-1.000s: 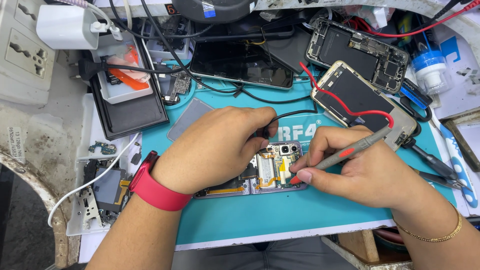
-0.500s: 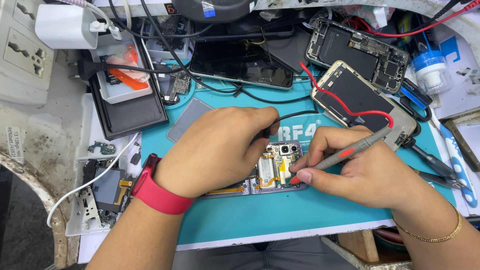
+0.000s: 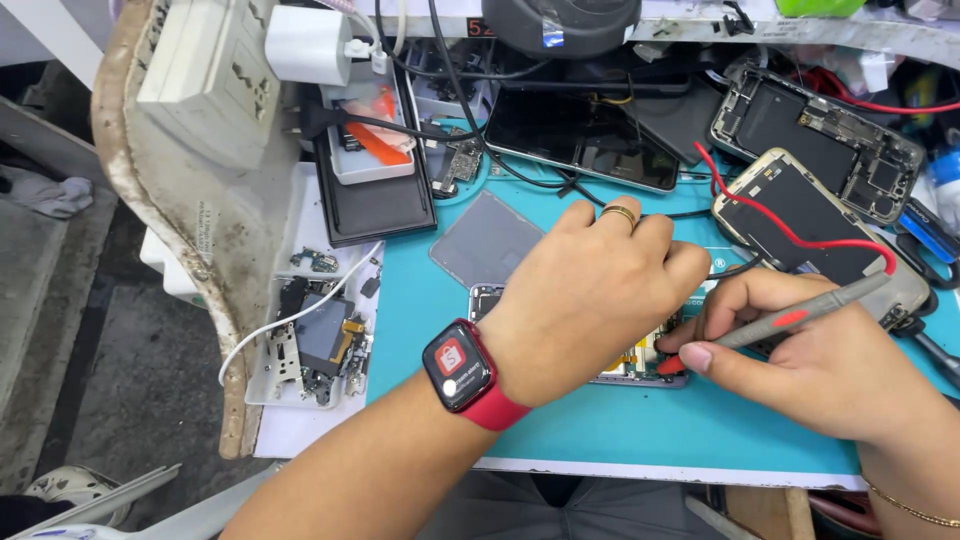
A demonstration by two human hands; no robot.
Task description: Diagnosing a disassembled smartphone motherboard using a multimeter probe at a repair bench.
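Two hands work over an opened phone lying on the teal repair mat, mostly hidden beneath them. The left hand, with a red smartwatch on its wrist, presses down on the phone with curled fingers. The right hand pinches a grey test probe with a red lead, tip touching the phone's inside. A second opened phone lies just behind.

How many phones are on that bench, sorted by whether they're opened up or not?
Opened phones showing their insides: 3, namely the opened phone under the hands, the opened phone with the red wire and the dark opened phone.
Phones lying closed, screen up: 1, the dark-screened phone.
Total: 4.
The right hand holds a grey probe; the left hand steadies the first.
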